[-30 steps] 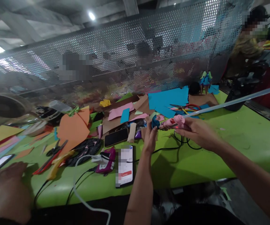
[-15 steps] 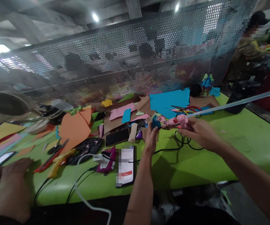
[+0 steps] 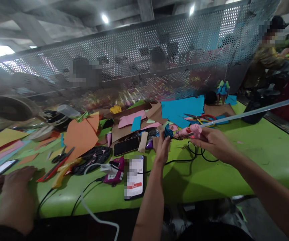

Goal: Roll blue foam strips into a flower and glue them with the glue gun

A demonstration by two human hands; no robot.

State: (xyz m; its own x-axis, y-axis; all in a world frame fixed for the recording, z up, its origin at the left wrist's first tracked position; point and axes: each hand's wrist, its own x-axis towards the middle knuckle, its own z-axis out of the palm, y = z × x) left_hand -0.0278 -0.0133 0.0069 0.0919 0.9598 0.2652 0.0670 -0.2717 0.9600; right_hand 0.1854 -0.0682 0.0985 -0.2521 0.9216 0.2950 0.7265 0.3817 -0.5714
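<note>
My right hand [image 3: 213, 143] is closed round a pink glue gun [image 3: 189, 131], whose long clear glue stick [image 3: 255, 110] sticks out to the right. The gun's nozzle points left at a small blue paper piece [image 3: 168, 131]. My left hand [image 3: 162, 149] pinches that blue piece from below, above the green table [image 3: 255, 157]. A black cord [image 3: 197, 154] runs from the gun across the table.
A phone [image 3: 134, 177] lies face up near the front edge, another dark phone [image 3: 126, 146] behind it. Coloured paper sheets, scissors [image 3: 202, 117] and scraps cover the back of the table. Another person's hand [image 3: 16, 197] rests at the left. A perforated metal screen [image 3: 144, 67] stands behind.
My hands and the glue gun hold nearly the same place. The view has shifted slightly; the other person's hand at the left has slid a little.
</note>
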